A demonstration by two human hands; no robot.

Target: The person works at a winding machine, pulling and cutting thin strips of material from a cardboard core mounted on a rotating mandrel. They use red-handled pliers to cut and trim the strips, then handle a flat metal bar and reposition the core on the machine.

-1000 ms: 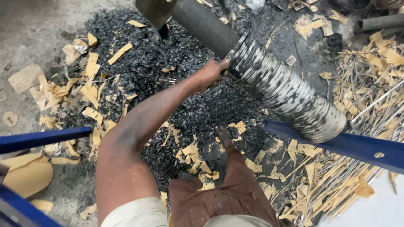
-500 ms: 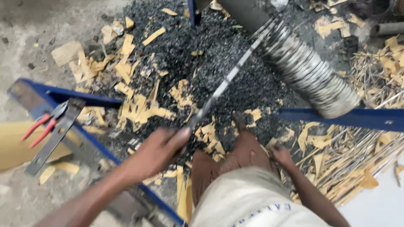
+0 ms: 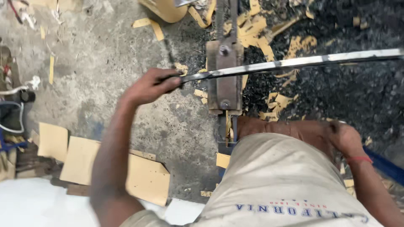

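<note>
Gripping one end of a long flat metal strip (image 3: 290, 63), the left hand (image 3: 149, 86) has its fingers curled tight around it, so that hand is definitely clamped shut on the strip. From there the strip runs off to the right, nearly level, passing over a rusty metal plate (image 3: 225, 80) with a couple of bolts in it, and carries on above a heap of dark metal shavings (image 3: 336, 92) right out to the edge of the view. It's a bit motion-blurred, so I can't tell whether it actually touches the plate or just crosses above it.

The right hand (image 3: 345, 136) is down low by the person's brown trousers (image 3: 286, 130), with a red thread band (image 3: 358, 159) on the wrist. It looks loosely curled, resting against the leg, but it's blurry and I honestly can't tell if it's pinching anything.

Rest of the scene: rough concrete floor (image 3: 109, 71), yellowish wood chips (image 3: 261, 31) scattered around the plate and mixed into the shavings, a few flat tan offcut boards (image 3: 143, 176) lying on the floor near the left arm, and a bit of blue metal frame (image 3: 389, 168) poking out at the lower right. The person has a light grey shirt (image 3: 277, 185).
</note>
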